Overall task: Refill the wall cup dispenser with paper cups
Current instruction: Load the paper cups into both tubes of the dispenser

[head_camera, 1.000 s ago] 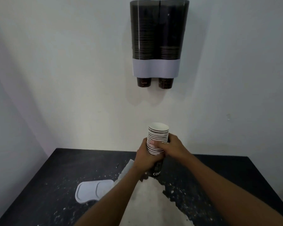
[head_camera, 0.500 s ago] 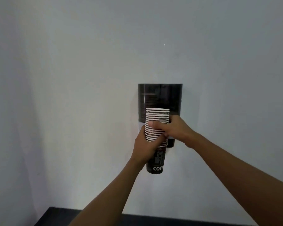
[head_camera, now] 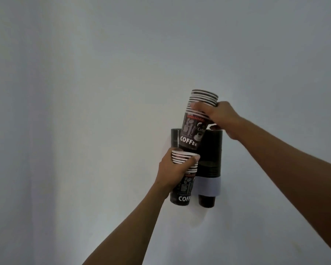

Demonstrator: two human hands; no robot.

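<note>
A dark two-tube cup dispenser (head_camera: 212, 150) with a pale band hangs on the wall; a cup bottom (head_camera: 206, 201) pokes out under its right tube. My right hand (head_camera: 218, 115) grips an upper stack of paper cups (head_camera: 194, 129), black with "COFFEE" lettering, tilted just above the dispenser's top. My left hand (head_camera: 172, 171) holds a lower stack of cups (head_camera: 183, 188) in front of the left tube, which it hides. The two stacks are apart.
Only a plain white wall (head_camera: 84, 111) surrounds the dispenser. The table seen earlier is out of frame.
The view tilted up from the table to the wall. The single stack has been split: my right hand lifted the upper part, my left hand keeps the lower part.
</note>
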